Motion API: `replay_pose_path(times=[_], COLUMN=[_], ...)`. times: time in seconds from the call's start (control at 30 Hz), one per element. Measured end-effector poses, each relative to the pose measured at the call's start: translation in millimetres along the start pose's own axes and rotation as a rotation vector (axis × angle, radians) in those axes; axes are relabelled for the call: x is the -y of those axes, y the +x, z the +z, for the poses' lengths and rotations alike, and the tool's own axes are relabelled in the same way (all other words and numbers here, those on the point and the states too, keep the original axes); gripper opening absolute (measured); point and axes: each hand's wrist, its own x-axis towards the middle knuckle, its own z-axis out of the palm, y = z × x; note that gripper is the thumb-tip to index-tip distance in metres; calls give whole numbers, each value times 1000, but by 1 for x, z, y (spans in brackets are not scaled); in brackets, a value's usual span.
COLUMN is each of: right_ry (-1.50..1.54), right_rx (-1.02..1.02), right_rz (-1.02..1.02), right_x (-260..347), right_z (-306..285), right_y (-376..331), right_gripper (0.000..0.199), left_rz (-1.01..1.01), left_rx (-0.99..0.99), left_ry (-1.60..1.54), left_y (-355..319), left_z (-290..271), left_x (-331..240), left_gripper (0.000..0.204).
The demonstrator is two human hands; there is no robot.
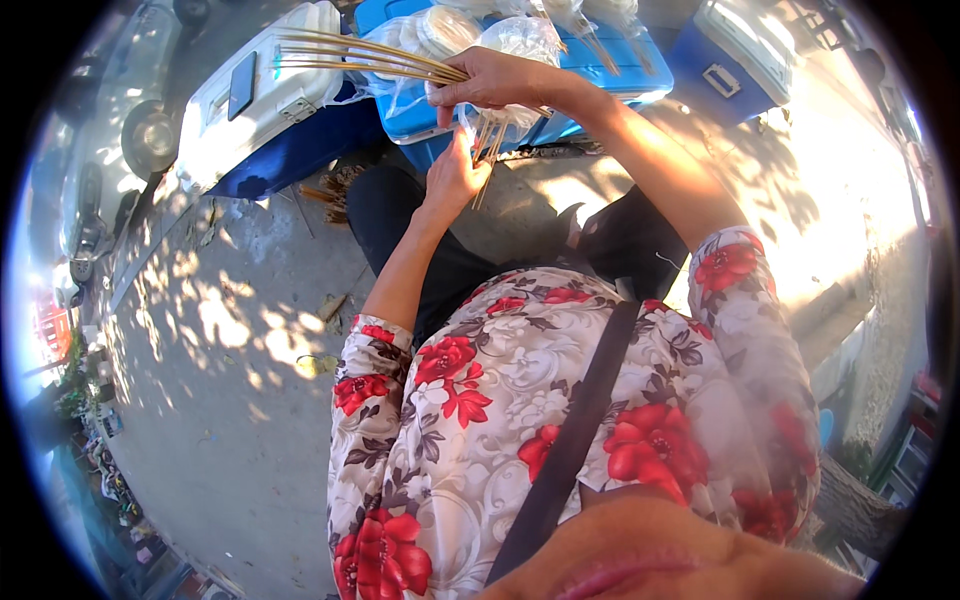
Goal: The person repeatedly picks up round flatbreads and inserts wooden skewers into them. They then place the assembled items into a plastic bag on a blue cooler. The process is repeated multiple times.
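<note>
My right hand (497, 78) is closed around a bundle of thin bamboo skewers (360, 55) that fan out to the left over the coolers. Just below it, my left hand (453, 172) grips the lower ends of a few skewers (487, 150) that hang down from the right hand. Both hands work above a clear plastic bag (525, 40) resting on a blue cooler (600, 75). My flowered sleeves and a dark shoulder strap fill the lower part of the view.
A white-lidded cooler (262, 95) with a dark flat device on top stands at the left, another blue and white cooler (735, 55) at the right. Loose sticks (330, 192) lie on the concrete ground. A parked vehicle (130, 120) is at the far left.
</note>
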Motion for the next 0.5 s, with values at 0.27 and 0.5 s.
replay_pose_path(times=[0.27, 0.5], right_ry=[-45, -113], right_rx=[74, 106], right_rz=[31, 26], right_x=[-3, 3], right_z=[27, 30], right_y=[4, 8], right_gripper=[24, 24], left_rz=[-47, 9], left_rx=[-38, -121], left_ry=[-112, -34], left_y=[-5, -2], left_z=[4, 23], left_x=[-17, -7], left_gripper=[55, 57])
